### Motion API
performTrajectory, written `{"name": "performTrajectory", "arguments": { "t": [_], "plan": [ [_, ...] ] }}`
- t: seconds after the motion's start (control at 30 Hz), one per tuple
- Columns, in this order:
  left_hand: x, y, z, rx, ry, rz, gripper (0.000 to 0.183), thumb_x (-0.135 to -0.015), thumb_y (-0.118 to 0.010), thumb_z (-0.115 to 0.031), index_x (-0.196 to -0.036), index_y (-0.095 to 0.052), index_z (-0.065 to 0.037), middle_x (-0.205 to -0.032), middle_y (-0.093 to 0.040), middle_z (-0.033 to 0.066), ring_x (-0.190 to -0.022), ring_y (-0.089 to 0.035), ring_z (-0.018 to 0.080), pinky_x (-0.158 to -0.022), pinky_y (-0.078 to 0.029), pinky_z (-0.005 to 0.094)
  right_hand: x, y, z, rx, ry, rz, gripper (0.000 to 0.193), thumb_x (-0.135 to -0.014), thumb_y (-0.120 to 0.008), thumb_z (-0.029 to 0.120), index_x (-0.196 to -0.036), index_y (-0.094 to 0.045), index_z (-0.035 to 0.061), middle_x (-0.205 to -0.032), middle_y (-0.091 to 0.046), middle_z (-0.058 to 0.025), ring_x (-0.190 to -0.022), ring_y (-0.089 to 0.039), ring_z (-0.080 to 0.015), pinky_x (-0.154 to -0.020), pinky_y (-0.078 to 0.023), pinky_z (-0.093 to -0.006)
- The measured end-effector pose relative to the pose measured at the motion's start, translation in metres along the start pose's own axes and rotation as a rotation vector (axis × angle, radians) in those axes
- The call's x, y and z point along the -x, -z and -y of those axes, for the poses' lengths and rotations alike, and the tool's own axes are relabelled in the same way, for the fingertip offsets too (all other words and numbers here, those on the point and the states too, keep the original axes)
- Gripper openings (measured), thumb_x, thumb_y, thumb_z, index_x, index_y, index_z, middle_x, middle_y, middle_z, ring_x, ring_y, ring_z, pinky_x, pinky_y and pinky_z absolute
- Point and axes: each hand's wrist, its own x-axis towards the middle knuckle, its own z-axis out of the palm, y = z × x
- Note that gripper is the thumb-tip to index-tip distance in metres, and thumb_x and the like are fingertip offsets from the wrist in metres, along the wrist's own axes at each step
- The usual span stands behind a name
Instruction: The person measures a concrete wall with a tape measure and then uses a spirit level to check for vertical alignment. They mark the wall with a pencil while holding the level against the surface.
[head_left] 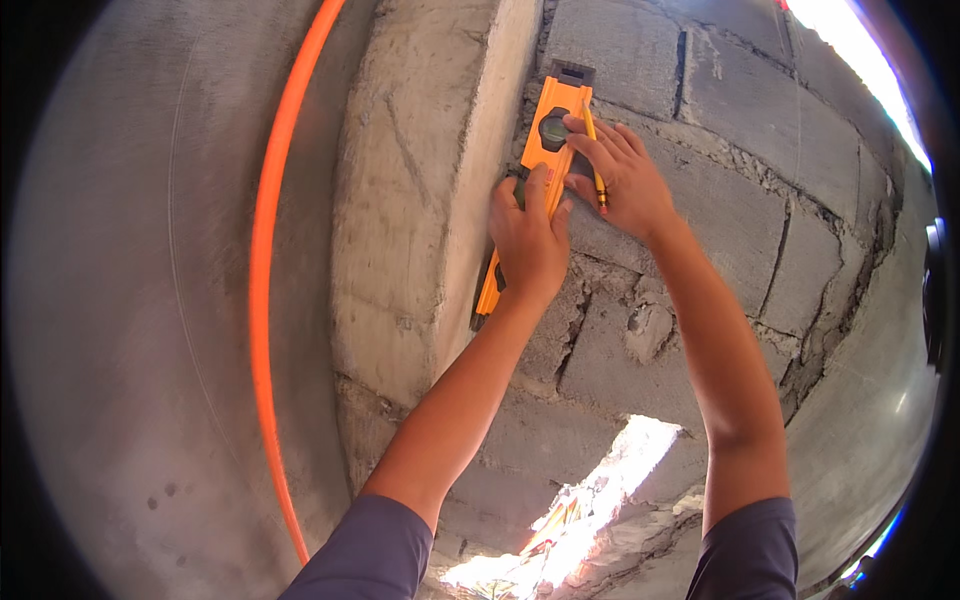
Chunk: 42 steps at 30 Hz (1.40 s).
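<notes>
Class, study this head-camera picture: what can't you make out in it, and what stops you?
Middle of the orange level: head view, covered by the left hand.
Bubble in its upper vial: head view, too small and blurred to read.
Ends of the orange tube: head view, one cut off by the top edge, the other lost by the left sleeve.
Detail in the bright patch: head view, washed out by glare.

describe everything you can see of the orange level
The orange level has a long body, apparently metal, with dark ends and a dark-framed vial near the top. It slants, upper end rightward, against the grey block wall beside a concrete post. The left hand holds its middle; the right hand, holding a pencil, appears to touch its upper part.
</notes>
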Motion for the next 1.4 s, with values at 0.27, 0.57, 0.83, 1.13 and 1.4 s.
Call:
{"name": "performTrajectory", "arguments": {
  "t": [0.27, 0.57, 0.83, 1.13, 1.4],
  "plan": [
    [0.18, 0.094, -0.023, 0.516, 0.642, 0.135, 0.054, -0.104, -0.069, -0.019, -0.149, -0.044, -0.001, -0.146, -0.052, 0.0182, -0.132, -0.053, 0.0268, -0.106, -0.045, 0.0424, 0.01, -0.011, -0.01, 0.073, -0.013, 0.023, 0.049, -0.101, -0.068, 0.039, -0.138, -0.055, 0.011, -0.158, -0.054, -0.002, -0.145, -0.049, -0.0306, -0.122, -0.035, -0.0505],
    [0.166, 0.09, 0.004, 1.069, 1.254, -0.071, 0.066, -0.108, -0.065, -0.028, -0.159, -0.034, 0.001, -0.142, -0.054, 0.0115, -0.126, -0.06, 0.0224, -0.1, -0.053, 0.0399, 0.005, -0.006, -0.007, 0.045, -0.018, 0.043, 0.049, -0.1, -0.069, 0.037, -0.138, -0.056, 0.0088, -0.158, -0.054, -0.0034, -0.146, -0.049, -0.0306, -0.122, -0.036, -0.05],
    [0.101, 0.083, -0.003, 1.271, 1.034, -0.03, 0.069, -0.108, -0.062, -0.02, -0.162, -0.027, 0.006, -0.151, -0.046, 0.0152, -0.139, -0.052, 0.0289, -0.114, -0.045, 0.0471, -0.044, -0.001, -0.036, -0.053, -0.013, 0.004, 0.05, -0.099, -0.072, 0.027, -0.143, -0.056, 0.0101, -0.156, -0.055, -0.0124, -0.143, -0.051, -0.0376, -0.117, -0.044, -0.0503],
    [0.078, 0.058, -0.014, 1.22, 0.962, -0.063, 0.063, -0.106, -0.062, -0.014, -0.161, -0.033, 0.001, -0.154, -0.045, 0.0164, -0.144, -0.046, 0.0292, -0.119, -0.041, 0.0473, -0.053, -0.018, -0.07, 0.069, 0.087, -0.022, 0.051, -0.101, -0.07, 0.028, -0.144, -0.051, 0.0093, -0.157, -0.054, -0.0094, -0.142, -0.052, -0.0361, -0.12, -0.04, -0.0503],
    [0.075, 0.062, -0.007, 1.352, 0.887, -0.01, 0.056, -0.106, -0.063, -0.013, -0.155, -0.041, 0.002, -0.139, -0.052, 0.009, -0.131, -0.054, 0.0224, -0.116, -0.044, 0.0413, -0.049, -0.008, -0.056, -0.045, 0.121, -0.158, 0.056, -0.096, -0.074, 0.034, -0.142, -0.055, 0.0095, -0.143, -0.061, -0.0152, -0.13, -0.058, -0.0384, -0.112, -0.044, -0.0495]
  ]
}}
